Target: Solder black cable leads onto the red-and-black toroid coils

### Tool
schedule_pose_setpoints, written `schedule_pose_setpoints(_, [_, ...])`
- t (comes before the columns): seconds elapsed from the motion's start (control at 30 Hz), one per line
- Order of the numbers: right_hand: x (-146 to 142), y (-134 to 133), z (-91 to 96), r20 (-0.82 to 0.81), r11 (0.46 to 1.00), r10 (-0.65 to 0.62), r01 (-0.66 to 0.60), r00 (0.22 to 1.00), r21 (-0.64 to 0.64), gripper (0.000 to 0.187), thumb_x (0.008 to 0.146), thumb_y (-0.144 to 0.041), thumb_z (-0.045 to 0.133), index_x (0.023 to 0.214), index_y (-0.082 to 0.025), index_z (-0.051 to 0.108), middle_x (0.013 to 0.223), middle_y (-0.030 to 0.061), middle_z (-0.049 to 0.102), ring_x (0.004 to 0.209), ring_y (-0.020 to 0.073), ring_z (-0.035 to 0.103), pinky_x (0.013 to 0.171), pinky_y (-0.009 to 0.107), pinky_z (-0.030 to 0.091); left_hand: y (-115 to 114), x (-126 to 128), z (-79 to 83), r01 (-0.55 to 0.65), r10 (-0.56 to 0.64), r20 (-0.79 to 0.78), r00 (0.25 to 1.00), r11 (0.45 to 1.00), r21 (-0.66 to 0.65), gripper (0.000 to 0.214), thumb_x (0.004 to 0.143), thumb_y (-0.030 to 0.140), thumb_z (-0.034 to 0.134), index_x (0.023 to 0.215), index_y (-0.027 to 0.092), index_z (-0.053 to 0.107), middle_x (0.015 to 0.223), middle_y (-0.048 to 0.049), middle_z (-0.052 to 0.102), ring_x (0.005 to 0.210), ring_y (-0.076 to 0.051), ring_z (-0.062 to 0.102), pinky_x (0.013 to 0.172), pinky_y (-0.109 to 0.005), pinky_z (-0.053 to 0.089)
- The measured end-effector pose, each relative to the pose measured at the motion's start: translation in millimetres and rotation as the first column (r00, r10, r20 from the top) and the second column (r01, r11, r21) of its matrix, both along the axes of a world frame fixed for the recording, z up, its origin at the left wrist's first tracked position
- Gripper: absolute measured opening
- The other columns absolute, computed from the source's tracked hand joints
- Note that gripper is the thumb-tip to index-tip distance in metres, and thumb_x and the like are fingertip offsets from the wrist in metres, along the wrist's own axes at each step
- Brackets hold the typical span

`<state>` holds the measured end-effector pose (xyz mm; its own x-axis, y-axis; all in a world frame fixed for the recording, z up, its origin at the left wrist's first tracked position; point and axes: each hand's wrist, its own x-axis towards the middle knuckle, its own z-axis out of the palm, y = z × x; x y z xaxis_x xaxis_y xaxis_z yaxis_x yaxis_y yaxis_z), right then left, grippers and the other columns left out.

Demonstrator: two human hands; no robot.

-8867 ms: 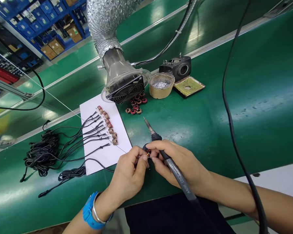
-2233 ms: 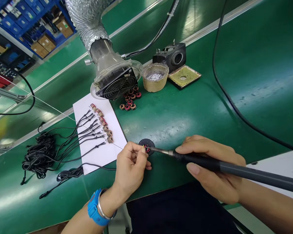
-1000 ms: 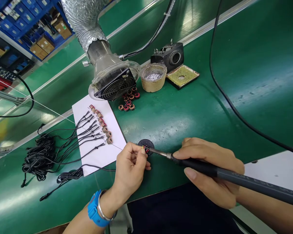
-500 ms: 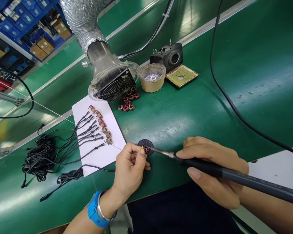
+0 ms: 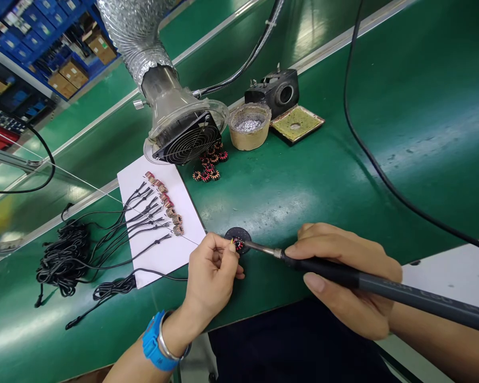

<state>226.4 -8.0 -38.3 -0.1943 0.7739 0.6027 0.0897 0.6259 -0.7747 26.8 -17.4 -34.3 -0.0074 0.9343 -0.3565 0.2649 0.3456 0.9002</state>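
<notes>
My left hand (image 5: 211,276) is closed in a pinch, thumb against forefinger. A thin wire with a yellow end (image 5: 232,242) shows at these fingertips. Just beyond sits a small ring-shaped coil wound in red and black (image 5: 238,243), over a round black pad (image 5: 236,233). A black cable (image 5: 163,275) and a fine strand like solder wire (image 5: 186,238) both run up to this hand. My right hand (image 5: 347,276) grips a soldering iron (image 5: 331,271) by its dark handle. The iron's tip meets the coil's right side; exact contact is too small to make out.
A fume extractor hood (image 5: 187,133) hangs over several coils (image 5: 206,173). Behind are a solder-filled bowl (image 5: 249,135), an iron stand (image 5: 279,93) and a yellow sponge tray (image 5: 297,125). Coils and cable ends lie on a white board (image 5: 187,205), beside bundled cables (image 5: 64,255).
My right hand and the soldering iron have shifted very slightly left. My left hand and the coil have barely moved.
</notes>
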Motion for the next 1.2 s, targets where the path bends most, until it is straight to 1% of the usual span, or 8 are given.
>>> schedule_pose_setpoints(0.13, [-0.6,0.5,-1.1,-0.020,1.000,-0.008,0.008,1.000,0.007,0.036,0.072,-0.008,0.050,0.105,-0.017,0.062,0.065,0.0018,0.057,0.051,0.0140,0.053,0.045,0.030,0.046,-0.5,-0.3,-0.2,0.002,-0.002,0.016,1.000,1.000,0.005,0.022,0.089,0.037,0.058,0.079,0.018,0.053,0.068,0.0022,0.060,0.050,-0.009,0.061,0.050,-0.020,0.052])
schedule_pose_setpoints(0.33, [-1.0,0.1,-2.2,-0.018,1.000,-0.005,0.005,1.000,0.003,0.037,0.072,-0.009,0.050,0.105,-0.018,0.062,0.065,0.0015,0.057,0.051,0.0142,0.053,0.045,0.030,0.046,-0.6,0.2,1.5,0.011,-0.011,0.009,1.000,1.000,0.004,0.021,0.090,0.035,0.056,0.079,0.017,0.053,0.067,0.0025,0.059,0.050,-0.009,0.060,0.050,-0.019,0.052])
schedule_pose_setpoints(0.63, [-0.5,-1.7,-3.8,-0.019,1.000,-0.023,0.023,1.000,-0.003,0.033,0.073,-0.009,0.050,0.102,-0.017,0.062,0.066,0.0017,0.059,0.052,0.0144,0.054,0.049,0.031,0.047,0.4,1.1,0.0,-0.010,0.010,0.017,1.000,1.000,0.009,0.023,0.089,0.038,0.058,0.079,0.017,0.053,0.067,0.0024,0.059,0.051,-0.009,0.060,0.050,-0.021,0.054])
schedule_pose_setpoints(0.8, [-0.9,-1.7,-3.9,-0.031,1.000,-0.025,0.025,0.999,0.006,0.035,0.072,-0.009,0.050,0.104,-0.018,0.061,0.067,0.0023,0.059,0.053,0.0147,0.054,0.049,0.032,0.047,1.3,0.9,-0.6,-0.017,0.017,0.016,1.000,1.000,0.011,0.023,0.089,0.038,0.058,0.079,0.017,0.053,0.065,0.0029,0.059,0.050,-0.009,0.061,0.050,-0.021,0.054])
schedule_pose_setpoints(1.03, [-1.1,-1.8,-4.1,-0.037,1.000,-0.030,0.030,0.999,-0.004,0.034,0.072,-0.008,0.050,0.103,-0.017,0.062,0.066,0.0017,0.057,0.054,0.0140,0.053,0.049,0.032,0.046,1.5,0.3,-2.9,-0.030,0.028,0.060,0.998,0.999,0.032,0.023,0.089,0.039,0.058,0.081,0.017,0.054,0.069,0.0025,0.059,0.053,-0.010,0.061,0.051,-0.023,0.055])
schedule_pose_setpoints(1.2, [-2.2,-1.7,-3.7,-0.057,0.999,-0.038,0.037,0.998,-0.013,0.033,0.072,-0.008,0.050,0.102,-0.016,0.062,0.066,0.0013,0.055,0.054,0.0131,0.051,0.047,0.030,0.044,0.9,0.4,-1.9,-0.046,0.045,0.058,0.997,0.999,0.019,0.023,0.089,0.038,0.058,0.082,0.016,0.055,0.070,0.0019,0.060,0.053,-0.009,0.060,0.051,-0.022,0.055])
